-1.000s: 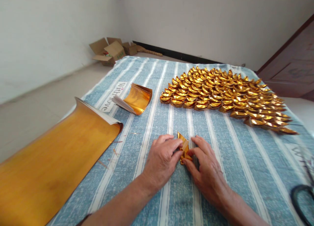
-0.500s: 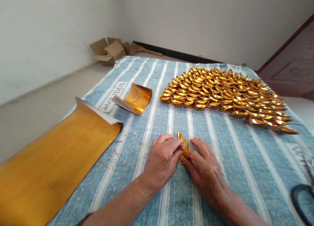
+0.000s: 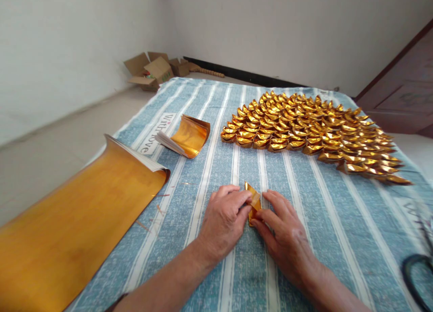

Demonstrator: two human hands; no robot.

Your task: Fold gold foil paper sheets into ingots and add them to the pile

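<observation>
Low over the striped cloth, a small folded piece of gold foil paper (image 3: 255, 203) is pinched between both hands. My left hand (image 3: 226, 217) grips its left edge with thumb and index finger. On the other side, my right hand (image 3: 286, 231) holds the lower right edge between thumb and fingers. Fingertips cover part of the folds. Beyond the hands, many folded gold paper ingots (image 3: 304, 127) stand packed in rows. A curled stack of small gold foil sheets (image 3: 191, 138) lies further left.
A large stack of gold foil sheets (image 3: 77, 222) covers the left side of the blue striped cloth (image 3: 189, 195). Thin paper scraps (image 3: 158, 210) lie beside it. Black-handled scissors (image 3: 416, 262) are at the right edge. Open cardboard boxes (image 3: 152, 73) stand on the floor behind.
The thumbs have shifted slightly on the folded foil paper, and its lower part shows a little more. Both hands otherwise stay in place.
</observation>
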